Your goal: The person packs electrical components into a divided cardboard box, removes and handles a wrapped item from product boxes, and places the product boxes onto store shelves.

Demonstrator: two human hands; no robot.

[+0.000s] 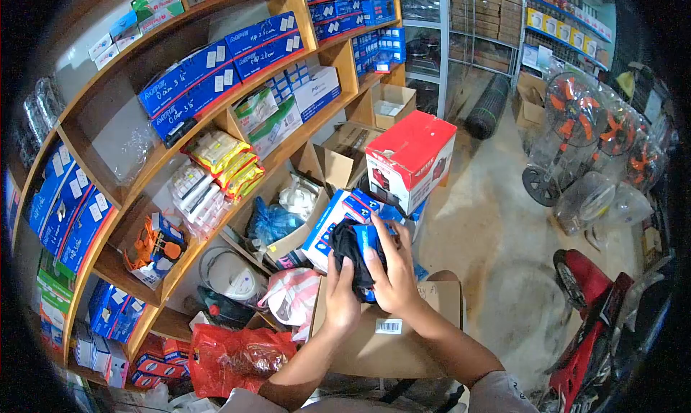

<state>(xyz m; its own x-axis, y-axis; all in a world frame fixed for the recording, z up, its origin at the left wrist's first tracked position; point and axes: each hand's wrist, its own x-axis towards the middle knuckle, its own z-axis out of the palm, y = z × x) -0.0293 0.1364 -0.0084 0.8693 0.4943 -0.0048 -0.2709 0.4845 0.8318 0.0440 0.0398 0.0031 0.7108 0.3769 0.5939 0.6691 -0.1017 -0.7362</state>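
Observation:
My left hand is closed around a soft black bundle, perhaps cloth or a thin bag. My right hand grips a small blue box pressed against the bundle's right side, thumb across its front. Both hands are close together over a brown cardboard box with a barcode label. Just beyond them is an open blue-and-white carton with small blue boxes at its top. The undersides of the held things are hidden by my palms.
Wooden shelves with blue boxes curve along the left. A red-and-white box stands ahead. On the floor by the shelves lie a red plastic bag and a striped bag. Wrapped fans and a red motorbike are at right.

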